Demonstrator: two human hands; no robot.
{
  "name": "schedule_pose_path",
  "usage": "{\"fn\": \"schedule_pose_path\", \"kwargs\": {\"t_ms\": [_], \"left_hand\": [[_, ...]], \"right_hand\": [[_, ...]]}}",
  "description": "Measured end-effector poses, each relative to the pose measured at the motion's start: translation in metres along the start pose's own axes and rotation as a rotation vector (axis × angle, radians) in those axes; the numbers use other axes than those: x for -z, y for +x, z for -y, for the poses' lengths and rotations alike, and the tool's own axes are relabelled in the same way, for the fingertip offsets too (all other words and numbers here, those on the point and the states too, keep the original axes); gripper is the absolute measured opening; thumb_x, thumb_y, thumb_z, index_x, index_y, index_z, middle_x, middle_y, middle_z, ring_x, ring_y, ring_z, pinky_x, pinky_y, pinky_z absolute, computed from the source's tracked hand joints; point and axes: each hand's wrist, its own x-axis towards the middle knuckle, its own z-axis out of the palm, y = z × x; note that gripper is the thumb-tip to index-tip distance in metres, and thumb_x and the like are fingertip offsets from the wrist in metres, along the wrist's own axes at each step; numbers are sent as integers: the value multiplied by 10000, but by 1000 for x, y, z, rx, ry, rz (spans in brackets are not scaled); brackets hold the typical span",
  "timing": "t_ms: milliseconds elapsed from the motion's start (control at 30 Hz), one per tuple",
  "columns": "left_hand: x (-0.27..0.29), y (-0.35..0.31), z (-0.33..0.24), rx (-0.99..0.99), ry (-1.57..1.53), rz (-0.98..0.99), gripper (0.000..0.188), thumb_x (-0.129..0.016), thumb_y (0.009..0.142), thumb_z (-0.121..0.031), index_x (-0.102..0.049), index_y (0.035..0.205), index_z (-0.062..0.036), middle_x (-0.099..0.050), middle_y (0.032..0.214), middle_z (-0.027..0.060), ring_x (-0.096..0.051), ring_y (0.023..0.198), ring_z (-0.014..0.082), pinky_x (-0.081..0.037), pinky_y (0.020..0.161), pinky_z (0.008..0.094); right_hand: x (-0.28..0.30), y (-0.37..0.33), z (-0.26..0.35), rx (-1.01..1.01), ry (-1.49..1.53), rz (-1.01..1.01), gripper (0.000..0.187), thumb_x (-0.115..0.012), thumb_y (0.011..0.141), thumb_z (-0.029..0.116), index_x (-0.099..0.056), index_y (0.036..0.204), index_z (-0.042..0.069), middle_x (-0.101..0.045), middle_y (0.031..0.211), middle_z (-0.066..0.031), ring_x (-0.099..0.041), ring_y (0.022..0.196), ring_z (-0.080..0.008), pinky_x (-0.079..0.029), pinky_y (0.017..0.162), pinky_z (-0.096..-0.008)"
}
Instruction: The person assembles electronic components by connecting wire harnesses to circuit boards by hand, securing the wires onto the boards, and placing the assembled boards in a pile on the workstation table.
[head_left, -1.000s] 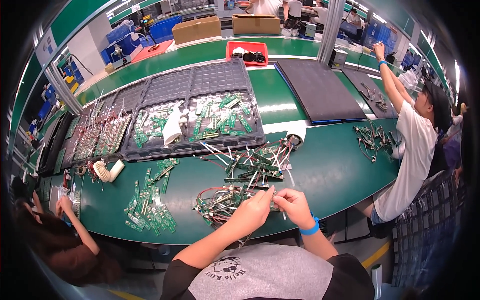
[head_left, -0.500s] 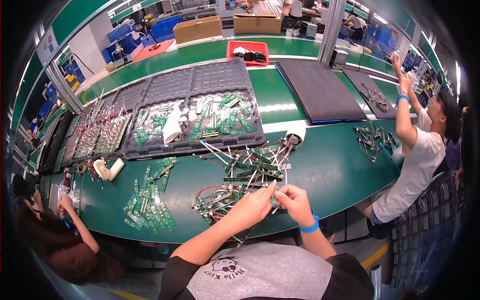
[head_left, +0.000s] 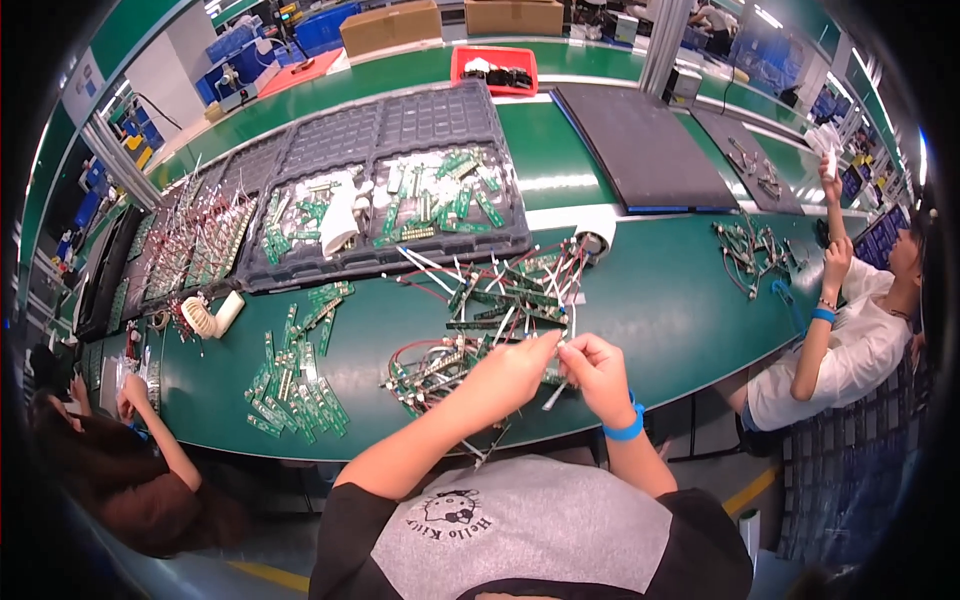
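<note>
My left hand (head_left: 512,372) and my right hand (head_left: 598,372) meet over the near table edge, fingertips pinched together. Out from under the right fingers a white cable (head_left: 553,398) hangs down. What sits between the left fingertips is mostly hidden by the fingers. Just left of and beneath my left hand lies a tangle of wired circuit boards (head_left: 425,372) with red, black and white leads. Beyond my hands spreads another heap of wired boards (head_left: 510,297). Loose green circuit boards (head_left: 300,385) lie in a pile farther left.
Black plastic trays (head_left: 440,110) with boards stand behind. A white roll (head_left: 593,238), a cream coiled piece (head_left: 208,316) and a dark flat panel (head_left: 650,150) lie around. More wired boards (head_left: 750,255) lie right. A red bin (head_left: 494,70) stands at the back. Co-workers sit at both sides.
My hands stay together and shift slightly; the white cable now shows more below them. The view has tilted downward. The co-worker at right has lowered one hand while the other stays raised.
</note>
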Motion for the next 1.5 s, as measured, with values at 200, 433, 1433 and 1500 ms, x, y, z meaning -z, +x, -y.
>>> {"fn": "schedule_pose_path", "kwargs": {"t_ms": [200, 433, 1433, 1500], "left_hand": [[10, 4, 1, 23, 55, -95, 285, -526, 822, -64, -505, 1103, -19, -603, 902, 185, -603, 764, 335, -493, 639, 396], [9, 16, -11, -88, 100, 91, 534, -505, 723, 30, -414, 1239, -71, -557, 775, 154, -576, 710, 319, -472, 643, 402], [19, 30, -8, -332, 336, 111, 345, -568, 661, 0, -493, 995, -40, -548, 673, 97, -567, 610, 264, -469, 593, 362], [20, 31, -9, -343, 352, 99, 336, -566, 656, 3, -492, 981, -39, -539, 645, 94, -565, 597, 264, -467, 582, 363]], "right_hand": [[24, -3, 7, 247, -672, -181, 173, -570, 818, 137, -585, 754, -23, -576, 706, -97, -535, 670, -187, -426, 635, -278], [30, -2, -9, 164, -596, 108, 196, -528, 831, 146, -622, 905, -9, -619, 834, -169, -572, 775, -308, -443, 725, -349], [47, 2, -34, -157, 112, 289, 158, -484, 895, 154, -577, 885, 27, -514, 700, 39, -453, 621, -40, -367, 554, -186], [47, 0, -37, -74, 89, 196, 139, -493, 893, 150, -562, 884, 29, -483, 683, 52, -419, 594, -30, -341, 530, -175]]}}
